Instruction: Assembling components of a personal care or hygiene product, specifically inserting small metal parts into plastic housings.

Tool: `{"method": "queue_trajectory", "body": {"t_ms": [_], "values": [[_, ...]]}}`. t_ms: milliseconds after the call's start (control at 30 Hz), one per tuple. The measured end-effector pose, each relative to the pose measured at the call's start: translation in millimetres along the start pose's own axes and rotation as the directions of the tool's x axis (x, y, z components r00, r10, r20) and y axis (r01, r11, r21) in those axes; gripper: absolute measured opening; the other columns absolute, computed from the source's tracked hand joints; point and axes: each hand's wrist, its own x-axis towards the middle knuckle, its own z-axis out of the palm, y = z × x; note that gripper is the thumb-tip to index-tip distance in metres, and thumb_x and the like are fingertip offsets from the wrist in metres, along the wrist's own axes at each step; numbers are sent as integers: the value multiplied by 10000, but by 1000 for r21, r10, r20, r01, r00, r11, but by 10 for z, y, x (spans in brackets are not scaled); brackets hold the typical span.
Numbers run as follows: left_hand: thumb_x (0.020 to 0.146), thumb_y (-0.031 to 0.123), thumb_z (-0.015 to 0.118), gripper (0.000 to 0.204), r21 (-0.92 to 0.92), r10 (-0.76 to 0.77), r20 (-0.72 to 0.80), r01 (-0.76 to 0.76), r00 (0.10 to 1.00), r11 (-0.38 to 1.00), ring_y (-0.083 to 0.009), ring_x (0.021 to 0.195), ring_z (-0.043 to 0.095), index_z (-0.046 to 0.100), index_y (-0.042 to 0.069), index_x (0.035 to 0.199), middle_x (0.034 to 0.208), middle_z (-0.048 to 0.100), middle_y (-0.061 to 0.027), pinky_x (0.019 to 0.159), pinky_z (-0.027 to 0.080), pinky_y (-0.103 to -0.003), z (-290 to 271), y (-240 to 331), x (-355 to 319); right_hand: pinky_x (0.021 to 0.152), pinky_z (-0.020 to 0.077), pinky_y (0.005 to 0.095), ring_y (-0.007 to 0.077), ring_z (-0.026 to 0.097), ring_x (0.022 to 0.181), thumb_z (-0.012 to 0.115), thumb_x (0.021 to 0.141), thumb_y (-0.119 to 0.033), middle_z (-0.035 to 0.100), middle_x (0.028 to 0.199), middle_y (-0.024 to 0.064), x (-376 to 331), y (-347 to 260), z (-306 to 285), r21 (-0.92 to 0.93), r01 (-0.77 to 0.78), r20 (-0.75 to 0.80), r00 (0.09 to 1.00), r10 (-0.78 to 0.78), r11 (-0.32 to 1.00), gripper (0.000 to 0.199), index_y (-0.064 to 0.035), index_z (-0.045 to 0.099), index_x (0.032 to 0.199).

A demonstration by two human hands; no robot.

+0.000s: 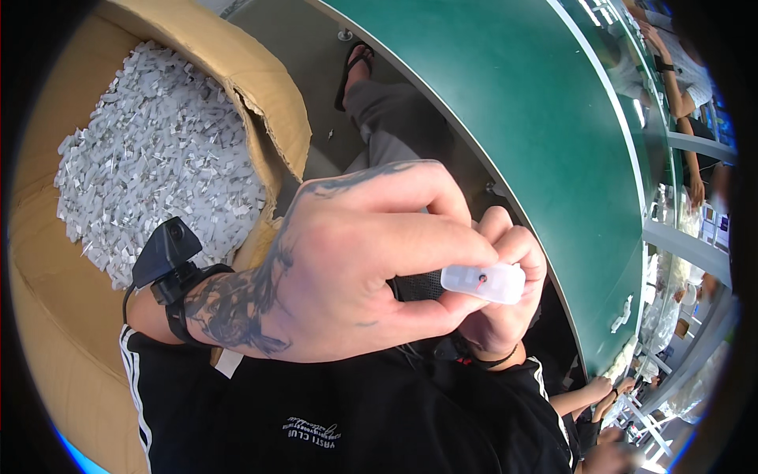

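Observation:
Between my two hands is a small frosted, translucent plastic piece (504,286), oblong with rounded ends. It has a small dark spot with a trace of red near its middle. My left hand (347,265), tattooed on its back, pinches the piece's left end between thumb and index finger. Behind it my right hand (513,249) is closed, its curled fingers against the right end of the piece. My left hand hides part of the right fingers, so their exact hold is hard to see. A strap with a small black camera (170,246) circles my left wrist.
At left stands a large open cardboard box (276,103) holding a heap of small whitish plastic pieces (166,158). A green table (505,103) curves along the right, with white scraps (622,314) near its far side. A grey-trousered leg (395,110) extends beneath. Other people's arms (596,395) show at right.

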Motion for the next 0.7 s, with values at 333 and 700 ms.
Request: {"method": "queue_trajectory", "body": {"t_ms": [333,700], "values": [[616,39,843,347,9,-27,57,27,998,1000,-89,666,576,725,22,941,831,611,-46,550,449,-202,-215,-15,-4,687,488,289,178,565,797,594,893,-147,479,954,122,93,-32,198,183,-142,79,988,129,973,218,-41,436,999],[768,141,717,165,796,-745,-121,513,656,323,-142,731,595,704,52,907,850,678,-49,676,489,-293,-2900,-1019,-1132,808,463,234,101,550,1039,462,999,-207,562,1220,39,1792,-1737,-4527,-219,-486,-86,873,480,846,364,-11,480,1305]]}}
